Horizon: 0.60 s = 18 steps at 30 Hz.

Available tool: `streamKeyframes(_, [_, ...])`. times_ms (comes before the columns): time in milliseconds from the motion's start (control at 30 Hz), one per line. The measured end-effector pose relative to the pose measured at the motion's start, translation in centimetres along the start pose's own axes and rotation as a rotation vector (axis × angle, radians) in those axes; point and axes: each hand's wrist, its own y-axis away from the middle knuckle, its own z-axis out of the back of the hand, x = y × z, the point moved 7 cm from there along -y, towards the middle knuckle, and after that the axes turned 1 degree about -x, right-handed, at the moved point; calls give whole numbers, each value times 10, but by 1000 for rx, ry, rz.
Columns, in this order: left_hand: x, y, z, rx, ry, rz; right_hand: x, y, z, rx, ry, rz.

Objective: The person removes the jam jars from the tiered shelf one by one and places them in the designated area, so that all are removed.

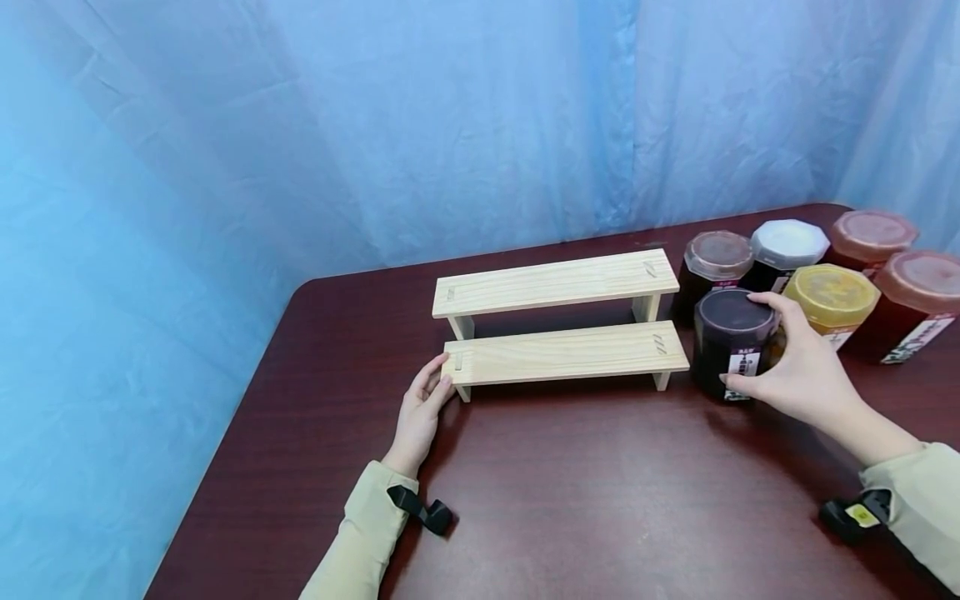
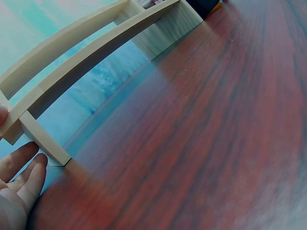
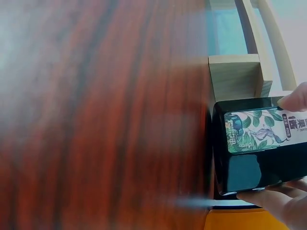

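Note:
A two-tier pale wooden shelf (image 1: 566, 354) stands on the table, its lower board in front of the raised back one. At the left end of the lower board, my left hand (image 1: 420, 408) holds the corner; in the left wrist view, loosely bent fingers (image 2: 32, 179) lie beside the short leg (image 2: 45, 139). My right hand (image 1: 806, 367) grips a dark octagonal jar (image 1: 731, 333) with a black lid, thumb at the front and fingers round the far side. This jar is upright, close to the shelf's right end. Its label (image 3: 259, 129) shows leaves and printed characters.
Behind and right of the held jar stand several more jars: a brown-lidded one (image 1: 718, 254), a white-lidded one (image 1: 790, 242), a yellow-lidded one (image 1: 831, 296) and red ones (image 1: 926, 283). A blue curtain (image 1: 450, 125) hangs along the back and left of the dark wooden table (image 1: 570, 483).

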Motion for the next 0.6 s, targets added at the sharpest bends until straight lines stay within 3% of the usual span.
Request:
streamKeyframes(200, [2,-2,1,-2,-16,4,-1,2,0,5,26,-4])
streamKeyframes(400, [1,-1,2,-8,-24,5,-2,3,3,1,19,40])
streamKeyframes(600, [2,0,1,-5,-26,6,-1,6,10,44,82,85])
